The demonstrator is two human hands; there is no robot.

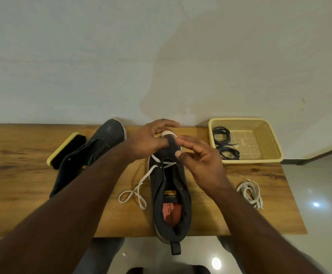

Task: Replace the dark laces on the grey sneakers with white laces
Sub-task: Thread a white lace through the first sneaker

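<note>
A grey sneaker (171, 196) stands mid-table with its toe pointing away from me. A white lace (141, 184) crosses its lowest eyelets, and one end lies looped on the table to the left. My left hand (151, 139) grips the toe, thumb on top and fingers curled over the front. My right hand (200, 155) hovers at the shoe's right side with fingers stretched out, its thumb tip by the right eyelets where the lace ends. The second grey sneaker (96, 153), without a lace, lies to the left. Another white lace (250, 194) lies bundled at the right.
A cream plastic basket (268, 123) at the back right holds coiled dark laces (223, 135). A shoe brush (66, 149) with a yellow back lies beside the left sneaker. The wooden table (23, 194) stands against a white wall, and its right edge ends past the bundled lace.
</note>
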